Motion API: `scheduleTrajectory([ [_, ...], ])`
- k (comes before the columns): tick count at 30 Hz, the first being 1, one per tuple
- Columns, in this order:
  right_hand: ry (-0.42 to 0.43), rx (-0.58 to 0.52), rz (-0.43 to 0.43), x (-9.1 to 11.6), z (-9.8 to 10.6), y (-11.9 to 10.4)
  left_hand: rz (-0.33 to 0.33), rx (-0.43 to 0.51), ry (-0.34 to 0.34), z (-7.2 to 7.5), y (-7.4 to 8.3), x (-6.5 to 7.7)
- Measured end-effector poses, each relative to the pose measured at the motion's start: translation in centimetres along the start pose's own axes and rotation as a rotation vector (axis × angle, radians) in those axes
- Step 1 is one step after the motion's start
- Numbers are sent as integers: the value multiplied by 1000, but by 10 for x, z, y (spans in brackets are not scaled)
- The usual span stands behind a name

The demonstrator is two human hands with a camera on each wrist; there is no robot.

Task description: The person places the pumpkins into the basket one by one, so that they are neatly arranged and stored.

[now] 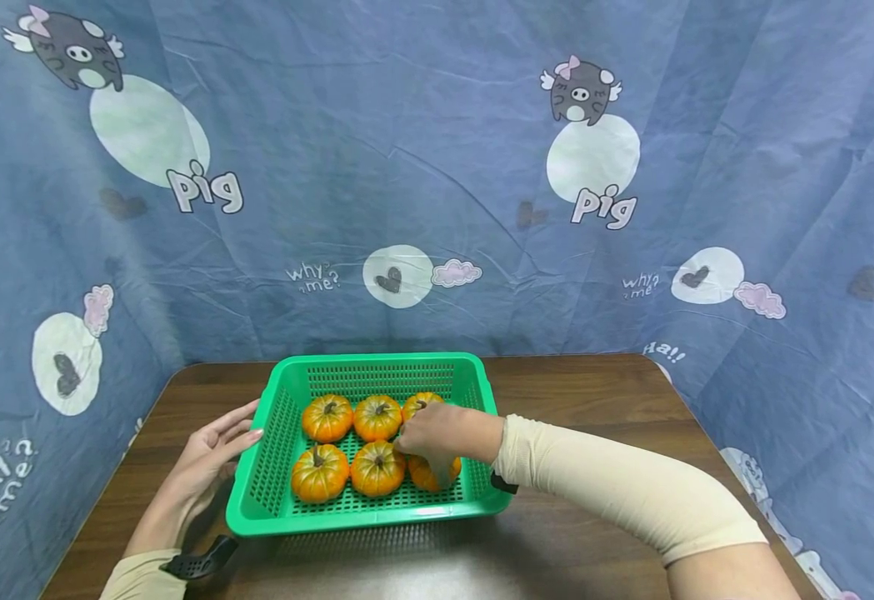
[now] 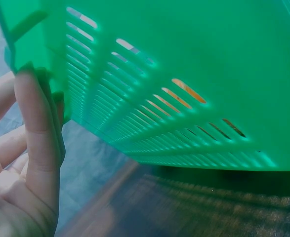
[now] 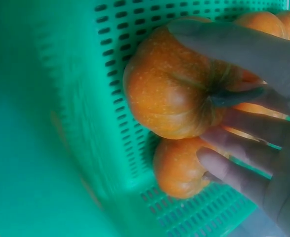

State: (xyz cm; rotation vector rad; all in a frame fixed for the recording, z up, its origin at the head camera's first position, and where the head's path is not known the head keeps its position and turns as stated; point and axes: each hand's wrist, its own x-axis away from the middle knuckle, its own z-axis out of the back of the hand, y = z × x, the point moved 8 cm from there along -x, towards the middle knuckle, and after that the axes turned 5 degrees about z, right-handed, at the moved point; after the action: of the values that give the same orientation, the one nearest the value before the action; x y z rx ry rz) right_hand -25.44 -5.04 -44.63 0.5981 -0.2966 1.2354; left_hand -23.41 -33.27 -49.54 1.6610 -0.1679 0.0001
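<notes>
A green plastic basket (image 1: pixel 362 527) with slotted walls holds several small orange pumpkins in two rows. My right hand (image 1: pixel 440 433) reaches over the right wall and grips the front-right pumpkin (image 3: pixel 169 89), thumb on one side and fingers on the other. Behind that one, the back-right pumpkin (image 3: pixel 182 168) lies close to my fingertips. Part of the gripped pumpkin is covered by the hand in the head view. At the left wall my left hand (image 1: pixel 215 454) touches the basket rim with fairly straight fingers (image 2: pixel 38 123). The front-middle pumpkin (image 1: pixel 378 468) sits beside my right fingers.
The basket stands on a dark brown wooden table (image 1: pixel 594 392). A blue cloth (image 1: pixel 437 167) printed with pigs hangs behind and on both sides. Near my left wrist is a black strap piece (image 1: pixel 200 560). Table surface shows to the right and in front of the basket.
</notes>
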Motion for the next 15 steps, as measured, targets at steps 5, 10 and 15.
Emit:
scheduleTrajectory([
  [5,12,-30,9,0,-2,2,9,-11,14,1,-1,0],
  [10,31,-102,4,4,-5,7,7,1,11,1,-2,-1],
  [15,94,-261,-29,18,-9,18,-2,-9,-4,-1,-2,-3],
])
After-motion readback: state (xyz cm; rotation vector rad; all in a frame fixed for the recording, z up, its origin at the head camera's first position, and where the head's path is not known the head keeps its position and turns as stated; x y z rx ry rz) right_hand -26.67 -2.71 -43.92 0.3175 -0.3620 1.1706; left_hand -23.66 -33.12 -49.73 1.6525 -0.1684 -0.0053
